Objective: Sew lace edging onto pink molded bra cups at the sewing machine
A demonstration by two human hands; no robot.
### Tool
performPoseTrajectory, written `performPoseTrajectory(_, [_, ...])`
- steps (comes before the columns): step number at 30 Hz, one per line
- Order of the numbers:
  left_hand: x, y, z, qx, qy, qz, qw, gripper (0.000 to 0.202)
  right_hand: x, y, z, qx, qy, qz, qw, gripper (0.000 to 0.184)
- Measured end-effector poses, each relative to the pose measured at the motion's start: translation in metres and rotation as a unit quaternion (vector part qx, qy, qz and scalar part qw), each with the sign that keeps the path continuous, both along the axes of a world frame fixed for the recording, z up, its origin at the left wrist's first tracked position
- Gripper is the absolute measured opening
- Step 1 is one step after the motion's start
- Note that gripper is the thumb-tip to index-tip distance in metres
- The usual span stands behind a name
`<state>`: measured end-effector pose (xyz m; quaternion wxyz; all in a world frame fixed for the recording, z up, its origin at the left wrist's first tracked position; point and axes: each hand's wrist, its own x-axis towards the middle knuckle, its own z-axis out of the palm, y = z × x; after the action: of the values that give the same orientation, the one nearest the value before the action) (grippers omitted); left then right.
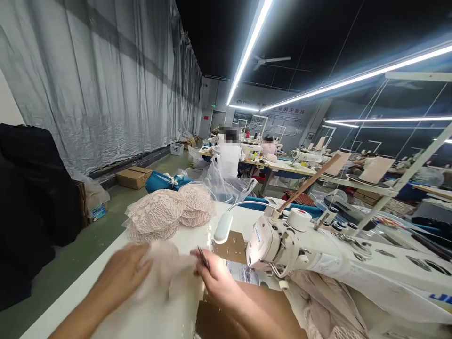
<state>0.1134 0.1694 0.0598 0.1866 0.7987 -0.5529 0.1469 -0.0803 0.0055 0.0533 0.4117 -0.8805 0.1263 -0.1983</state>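
My left hand [125, 270] is smeared by motion above the white table. Its fingers are closed on a thin sheer beige fabric piece [165, 263], also blurred, which stretches across toward my other hand. In my right hand [217, 275] is a slim dark pointed tool that looks like tweezers [203, 258], its tips upward. The right fingers are pinched around it, and the fabric's edge reaches the fingertips; whether they grip it too I cannot tell. Behind my left hand lie stacked beige lace cups [155, 214].
A white sewing machine [271, 242] stands to the right, with a small lamp [223, 227] beside its head. Brown cardboard [247, 310] covers part of the table [120, 310]. Beige lace fabric [328, 301] lies under the machine arm. Other people work at machines farther back.
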Motion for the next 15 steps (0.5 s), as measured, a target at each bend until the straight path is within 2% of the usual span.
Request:
performPoseTrajectory(1, [0.013, -0.002, 0.018, -0.042, -0.042, 0.026, 0.998, 0.022, 0.018, -0.005, 0.003, -0.058, -0.061, -0.021, 0.996, 0.029])
performPoseTrajectory(2, [0.027, -0.007, 0.036, -0.09, -0.086, 0.023, 0.992, 0.02, 0.035, -0.012, 0.007, -0.114, -0.119, -0.055, 0.985, 0.033])
performPoseTrajectory(4, [0.053, -0.023, 0.067, -0.168, -0.13, 0.038, 0.976, 0.015, 0.067, -0.03, 0.018, -0.19, -0.181, -0.098, 0.96, 0.044])
performPoseTrajectory(6, [0.074, -0.045, 0.082, -0.187, -0.14, 0.026, 0.972, 0.007, 0.092, -0.049, 0.027, -0.239, -0.17, -0.104, 0.95, 0.053])
performPoseTrajectory(8, [0.088, -0.069, 0.075, -0.108, -0.103, -0.006, 0.989, 0.011, 0.108, -0.066, 0.03, -0.253, -0.085, -0.104, 0.958, 0.057])
performPoseTrajectory(10, [0.096, -0.088, 0.052, -0.04, -0.072, -0.033, 0.996, 0.017, 0.112, -0.076, 0.025, -0.244, -0.011, -0.11, 0.963, 0.056])
performPoseTrajectory(13, [0.098, -0.1, 0.016, -0.002, -0.042, -0.041, 0.998, 0.052, 0.097, -0.075, 0.008, -0.23, 0.025, -0.117, 0.966, 0.052])
performPoseTrajectory(15, [0.099, -0.1, 0.004, 0.0, -0.027, -0.037, 0.999, 0.068, 0.073, -0.065, 0.0, -0.23, 0.036, -0.103, 0.967, 0.052])
